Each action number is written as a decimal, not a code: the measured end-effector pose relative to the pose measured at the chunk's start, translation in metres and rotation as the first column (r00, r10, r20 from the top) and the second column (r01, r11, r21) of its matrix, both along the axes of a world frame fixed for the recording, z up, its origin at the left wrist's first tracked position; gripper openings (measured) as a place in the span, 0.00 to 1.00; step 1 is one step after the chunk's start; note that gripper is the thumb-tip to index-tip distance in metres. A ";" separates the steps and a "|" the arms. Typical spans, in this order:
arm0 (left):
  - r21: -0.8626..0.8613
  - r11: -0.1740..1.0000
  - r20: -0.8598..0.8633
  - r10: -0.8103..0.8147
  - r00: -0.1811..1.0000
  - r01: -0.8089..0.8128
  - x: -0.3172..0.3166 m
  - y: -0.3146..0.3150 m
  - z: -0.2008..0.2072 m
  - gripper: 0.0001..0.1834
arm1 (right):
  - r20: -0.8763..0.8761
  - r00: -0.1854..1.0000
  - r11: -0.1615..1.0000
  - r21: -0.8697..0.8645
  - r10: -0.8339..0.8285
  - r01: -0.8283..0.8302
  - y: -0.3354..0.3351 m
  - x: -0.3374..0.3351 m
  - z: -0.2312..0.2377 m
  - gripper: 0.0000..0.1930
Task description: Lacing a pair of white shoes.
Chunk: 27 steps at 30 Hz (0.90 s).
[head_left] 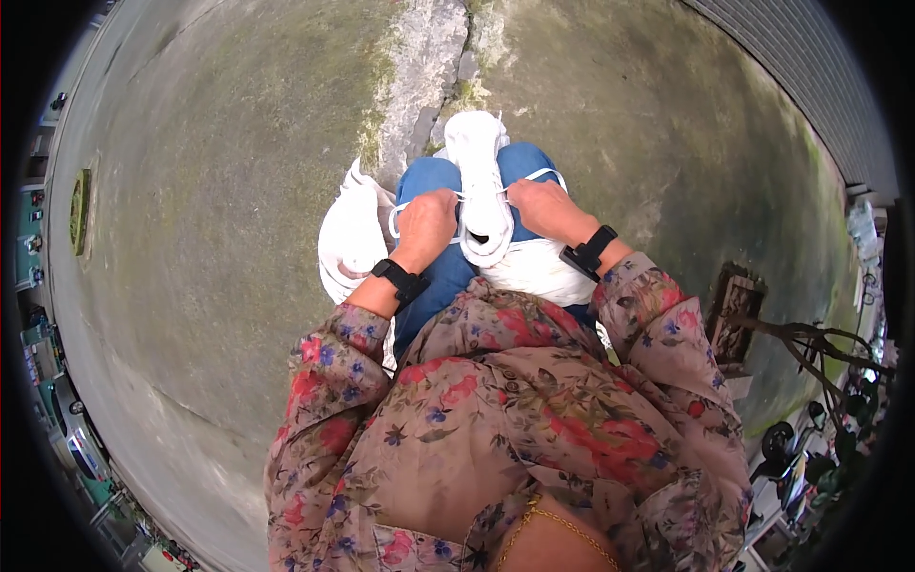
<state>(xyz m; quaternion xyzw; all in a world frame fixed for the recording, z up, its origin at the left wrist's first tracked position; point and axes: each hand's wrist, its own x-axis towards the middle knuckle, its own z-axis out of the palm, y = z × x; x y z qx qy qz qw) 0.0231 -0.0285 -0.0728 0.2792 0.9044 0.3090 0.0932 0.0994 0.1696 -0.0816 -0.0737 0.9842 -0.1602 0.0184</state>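
Note:
A white lace-up shoe (474, 138) stands between my knees, toe pointing away from me, its dark opening toward my body. My left hand (426, 227) is closed on one end of the white shoelace (392, 221) at the shoe's left side. On the other side, my right hand (548, 210) pinches the other lace end. The lace runs taut from each hand to the shoe, and loose lengths loop out past both hands over my blue trousers (431, 173). My fingertips are partly hidden behind my knuckles.
A white bag or cloth (348, 229) lies beside my left knee. More white material (538, 271) rests on my lap. Cracked, mossy concrete (238, 143) surrounds me. At the right are a brown planter-like box (736, 310), a bare branch (810, 334) and a ribbed grey wall (810, 57).

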 end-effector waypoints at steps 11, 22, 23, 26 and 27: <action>-0.104 0.992 -0.206 -0.091 0.974 0.071 -0.009 0.010 -0.003 0.08 | -0.130 0.989 0.990 0.113 -0.065 0.080 -0.012 0.001 0.014 0.05; -0.145 0.988 -0.287 -0.098 0.953 0.058 0.015 0.008 0.007 0.10 | -0.006 0.976 0.974 -0.063 -0.218 0.217 -0.013 0.004 0.005 0.05; -0.093 0.994 -0.205 -0.079 0.976 0.061 0.015 0.008 0.008 0.08 | -0.005 0.975 0.973 -0.064 -0.221 0.220 -0.013 0.004 0.005 0.05; -0.015 0.998 -0.168 -0.068 0.983 0.067 0.005 0.003 0.007 0.05 | 0.060 0.918 0.857 -0.340 -0.392 0.388 -0.014 0.003 0.007 0.04; 0.011 0.997 -0.216 -0.070 0.974 0.074 0.001 0.002 0.007 0.04 | 0.027 0.946 0.891 -0.330 -0.322 0.312 -0.011 0.003 0.007 0.03</action>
